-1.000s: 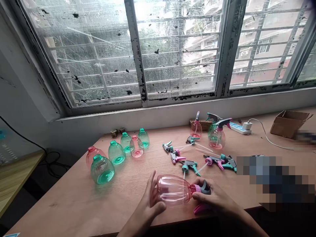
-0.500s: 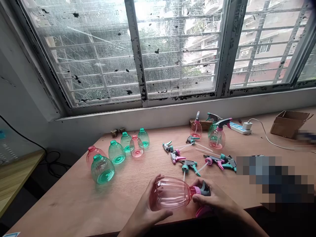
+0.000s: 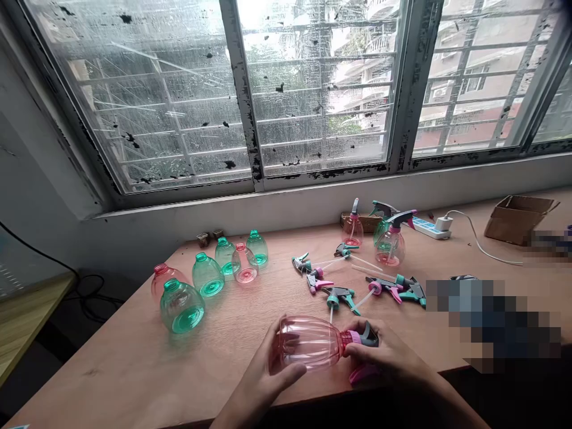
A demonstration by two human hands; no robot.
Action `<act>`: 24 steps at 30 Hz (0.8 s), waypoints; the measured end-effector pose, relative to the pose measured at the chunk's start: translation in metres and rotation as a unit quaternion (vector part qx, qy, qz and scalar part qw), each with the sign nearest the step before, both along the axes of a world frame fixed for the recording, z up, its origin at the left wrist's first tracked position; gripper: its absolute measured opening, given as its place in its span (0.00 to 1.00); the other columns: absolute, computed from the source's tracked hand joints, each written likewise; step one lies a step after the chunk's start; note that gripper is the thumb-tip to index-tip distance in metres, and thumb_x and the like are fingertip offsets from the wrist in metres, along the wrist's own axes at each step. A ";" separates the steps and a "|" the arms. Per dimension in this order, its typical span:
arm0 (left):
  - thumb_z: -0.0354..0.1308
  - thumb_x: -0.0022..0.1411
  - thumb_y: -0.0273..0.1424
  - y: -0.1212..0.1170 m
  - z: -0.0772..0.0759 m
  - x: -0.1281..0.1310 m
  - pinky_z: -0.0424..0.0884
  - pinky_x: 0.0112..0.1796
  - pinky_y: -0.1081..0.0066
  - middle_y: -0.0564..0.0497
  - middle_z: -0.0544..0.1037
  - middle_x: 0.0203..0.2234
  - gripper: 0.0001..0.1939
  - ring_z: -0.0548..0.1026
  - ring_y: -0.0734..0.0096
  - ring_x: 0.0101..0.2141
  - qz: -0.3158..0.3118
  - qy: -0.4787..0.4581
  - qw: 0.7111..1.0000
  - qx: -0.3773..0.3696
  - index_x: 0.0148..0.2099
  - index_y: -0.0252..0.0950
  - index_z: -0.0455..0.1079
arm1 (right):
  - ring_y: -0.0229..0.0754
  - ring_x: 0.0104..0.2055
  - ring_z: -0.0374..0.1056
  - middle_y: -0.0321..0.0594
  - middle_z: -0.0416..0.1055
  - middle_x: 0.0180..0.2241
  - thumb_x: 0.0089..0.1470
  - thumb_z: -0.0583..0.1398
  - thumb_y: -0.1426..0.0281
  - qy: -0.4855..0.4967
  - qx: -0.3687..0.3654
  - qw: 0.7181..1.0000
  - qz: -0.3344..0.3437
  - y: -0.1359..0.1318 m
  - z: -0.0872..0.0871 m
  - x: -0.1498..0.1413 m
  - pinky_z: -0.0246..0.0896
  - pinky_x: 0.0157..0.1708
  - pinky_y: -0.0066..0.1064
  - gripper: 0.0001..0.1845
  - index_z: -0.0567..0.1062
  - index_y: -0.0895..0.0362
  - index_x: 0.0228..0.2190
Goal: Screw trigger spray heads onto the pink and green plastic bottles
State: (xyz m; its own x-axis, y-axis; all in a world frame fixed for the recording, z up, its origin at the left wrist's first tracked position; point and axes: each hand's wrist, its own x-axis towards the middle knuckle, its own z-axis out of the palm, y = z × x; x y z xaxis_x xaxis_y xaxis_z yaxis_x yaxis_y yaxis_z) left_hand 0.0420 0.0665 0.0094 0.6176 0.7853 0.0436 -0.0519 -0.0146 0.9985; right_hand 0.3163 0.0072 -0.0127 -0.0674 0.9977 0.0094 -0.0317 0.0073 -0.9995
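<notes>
A pink transparent spray bottle [image 3: 313, 344] lies on its side near the front edge of the wooden table [image 3: 134, 363]. My left hand [image 3: 268, 372] is wrapped round the bottle's wide base end. My right hand [image 3: 384, 357] grips the grey and pink trigger sprayer head [image 3: 365, 339] at the bottle's neck. Both hands are closed on the same bottle.
Several green and pink empty bottles [image 3: 196, 280] stand at the left. Loose trigger sprayers [image 3: 339, 286] lie mid-table. Assembled spray bottles [image 3: 388, 241] stand at the back by a power strip [image 3: 429, 227]. A cardboard box [image 3: 518, 217] sits far right. A window runs behind.
My left hand has shifted its hold round the bottle's base, and the bottle has turned slightly. The view has tilted down a little.
</notes>
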 end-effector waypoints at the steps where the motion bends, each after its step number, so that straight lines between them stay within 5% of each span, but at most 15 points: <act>1: 0.71 0.55 0.38 0.000 0.000 0.000 0.63 0.62 0.53 0.40 0.60 0.68 0.47 0.64 0.46 0.64 -0.007 -0.005 1.000 0.012 0.71 0.43 0.51 | 0.39 0.28 0.68 0.34 0.74 0.27 0.48 0.71 0.58 0.004 0.001 1.000 0.002 0.000 0.001 0.000 0.63 0.28 0.28 0.20 0.74 0.58 0.34; 5: 0.70 0.58 0.31 0.000 -0.001 -0.002 0.54 0.66 0.56 0.50 0.50 0.72 0.46 0.55 0.52 0.68 -0.007 -0.007 0.997 0.078 0.70 0.56 0.50 | 0.38 0.28 0.68 0.34 0.73 0.28 0.49 0.71 0.58 0.018 -0.003 1.000 0.013 0.000 0.001 0.000 0.68 0.28 0.29 0.19 0.73 0.58 0.35; 8: 0.71 0.56 0.31 0.000 -0.006 -0.004 0.50 0.67 0.54 0.49 0.50 0.72 0.52 0.51 0.52 0.69 -0.003 -0.001 0.998 0.068 0.72 0.56 0.42 | 0.39 0.29 0.68 0.34 0.73 0.29 0.49 0.71 0.59 0.017 0.000 1.000 0.012 0.000 -0.001 0.000 0.70 0.29 0.30 0.19 0.73 0.58 0.34; 11: 0.71 0.56 0.37 0.003 -0.012 -0.004 0.51 0.67 0.51 0.45 0.46 0.73 0.55 0.51 0.49 0.69 0.006 -0.022 1.000 0.017 0.73 0.51 0.38 | 0.39 0.29 0.68 0.34 0.73 0.28 0.49 0.71 0.58 0.028 -0.004 1.000 0.014 0.000 -0.004 0.000 0.71 0.28 0.31 0.20 0.73 0.57 0.35; 14: 0.71 0.56 0.39 0.007 -0.014 -0.003 0.52 0.66 0.50 0.43 0.48 0.73 0.49 0.56 0.47 0.68 -0.008 -0.026 1.000 -0.012 0.72 0.45 0.47 | 0.39 0.28 0.68 0.34 0.73 0.28 0.49 0.71 0.58 0.026 -0.010 0.999 0.015 0.001 -0.006 0.000 0.71 0.28 0.31 0.20 0.72 0.57 0.35; 21: 0.73 0.54 0.31 0.008 -0.012 -0.002 0.54 0.66 0.52 0.47 0.52 0.72 0.51 0.52 0.48 0.69 0.008 -0.019 0.997 0.069 0.71 0.53 0.48 | 0.39 0.28 0.67 0.34 0.72 0.28 0.48 0.72 0.58 0.022 -0.017 1.000 0.007 0.001 -0.006 0.001 0.72 0.29 0.32 0.22 0.72 0.57 0.38; 24: 0.75 0.50 0.31 0.004 -0.012 -0.001 0.60 0.63 0.54 0.45 0.54 0.70 0.55 0.61 0.47 0.65 0.010 -0.018 0.999 0.043 0.72 0.53 0.46 | 0.38 0.28 0.68 0.33 0.71 0.29 0.48 0.72 0.58 0.021 -0.017 1.000 0.010 0.000 -0.005 0.000 0.72 0.29 0.31 0.22 0.72 0.57 0.37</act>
